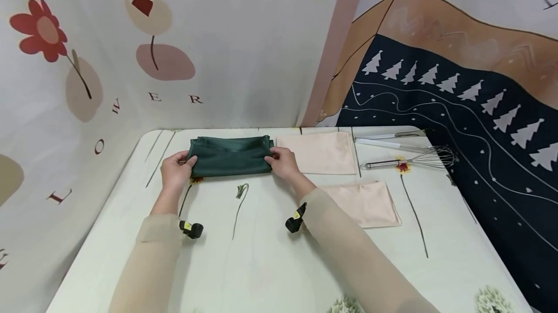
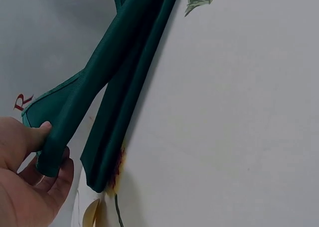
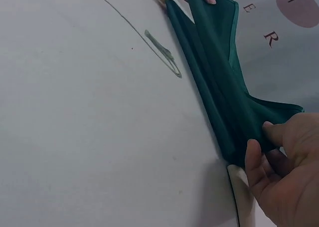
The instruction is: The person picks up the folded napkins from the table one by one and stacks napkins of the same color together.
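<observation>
A dark green folded cloth (image 1: 231, 157) lies near the back of the table, its upper layer lifted off the lower fold in both wrist views. At its left end my left hand (image 1: 175, 170) pinches the raised layer between thumb and fingers; the left wrist view shows this left hand (image 2: 30, 172) close up. My right hand (image 1: 284, 162) pinches the other end, and in the right wrist view the right hand (image 3: 286, 162) has thumb and fingertips on the green fabric (image 3: 219, 67). A gap separates the two layers along the front.
Right of the green cloth lies a folded pale pink cloth (image 1: 320, 153), with a second pink cloth (image 1: 364, 204) nearer, partly behind my right forearm. A whisk (image 1: 383, 164) and a white-handled utensil (image 1: 377, 143) lie at the back right. Printed curtains (image 1: 244, 51) hang behind the table.
</observation>
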The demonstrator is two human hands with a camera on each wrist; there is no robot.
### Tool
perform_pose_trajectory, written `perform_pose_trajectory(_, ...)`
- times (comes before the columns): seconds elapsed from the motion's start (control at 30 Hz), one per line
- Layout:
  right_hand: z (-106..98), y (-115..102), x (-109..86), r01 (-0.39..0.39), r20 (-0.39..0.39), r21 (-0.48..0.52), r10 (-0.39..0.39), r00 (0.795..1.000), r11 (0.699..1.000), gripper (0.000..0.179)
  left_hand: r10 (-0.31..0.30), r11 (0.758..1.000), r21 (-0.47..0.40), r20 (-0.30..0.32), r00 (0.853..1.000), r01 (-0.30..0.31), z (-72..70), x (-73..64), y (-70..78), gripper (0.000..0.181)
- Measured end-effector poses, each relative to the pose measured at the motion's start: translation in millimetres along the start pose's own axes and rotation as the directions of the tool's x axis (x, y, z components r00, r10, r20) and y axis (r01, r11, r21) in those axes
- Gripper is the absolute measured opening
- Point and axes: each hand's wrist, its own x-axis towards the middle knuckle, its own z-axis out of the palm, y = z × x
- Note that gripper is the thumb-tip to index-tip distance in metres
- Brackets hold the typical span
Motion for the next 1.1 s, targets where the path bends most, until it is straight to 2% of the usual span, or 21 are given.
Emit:
perform_pose_trajectory(0.1, 2, -1, 2.2, -0.033, 0.001, 0.016, 0.033, 0.999, 0.999, 0.032, -0.016, 1.0, 0.0, 0.014, 1.0, 0.016, 2.0, 4.2, -3.4, 0.039)
perform_pose_trajectory(0.2, 4, 1, 3.5, -0.053, -0.005, -0.019, 0.053, 0.999, 0.998, 0.034, -0.05, 0.998, 0.046, 0.043, 0.998, 0.048, 1.2, 5.0, -6.9, 0.04)
perform_pose_trajectory(0.3, 6, 3, 4.0, -0.054, -0.042, -0.066, 0.051, 0.998, 0.996, 0.029, -0.064, 0.993, 0.102, 0.042, 0.997, 0.06, -1.7, 5.1, -9.9, 0.039)
perform_pose_trajectory(0.43, 8, 5, 3.7, -0.04, -0.106, -0.092, 0.03, 0.994, 0.995, 0.018, -0.04, 0.989, 0.145, 0.003, 0.999, 0.039, -6.4, 7.0, -11.9, 0.035)
perform_pose_trajectory(0.57, 8, 5, 2.9, -0.012, -0.148, -0.092, -0.002, 0.989, 0.996, 0.012, -0.007, 0.986, 0.167, -0.004, 1.0, 0.008, -9.2, 8.4, -11.7, 0.031)
perform_pose_trajectory(0.73, 9, 5, 5.2, 0.03, -0.196, -0.059, -0.041, 0.98, 0.998, 0.012, -0.015, 0.992, 0.125, -0.044, 0.999, 0.021, -9.4, 9.7, -10.1, 0.026)
perform_pose_trajectory(0.9, 8, 0, 11.2, 0.022, -0.257, 0.034, -0.012, 0.966, 0.999, 0.011, -0.042, 0.999, -0.006, -0.12, 0.992, 0.042, -4.1, 14.8, -3.8, 0.023)
perform_pose_trajectory(1.0, 6, -4, 15.3, 0.008, -0.253, 0.106, 0.019, 0.967, 0.994, 0.01, -0.036, 0.999, -0.043, -0.153, 0.988, 0.03, 1.4, 19.9, -0.3, 0.026)
perform_pose_trajectory(1.1, 2, -8, 17.8, 0.011, -0.229, 0.139, 0.022, 0.973, 0.99, 0.013, -0.027, 0.999, -0.031, -0.149, 0.989, 0.023, 4.0, 25.6, 0.6, 0.033)
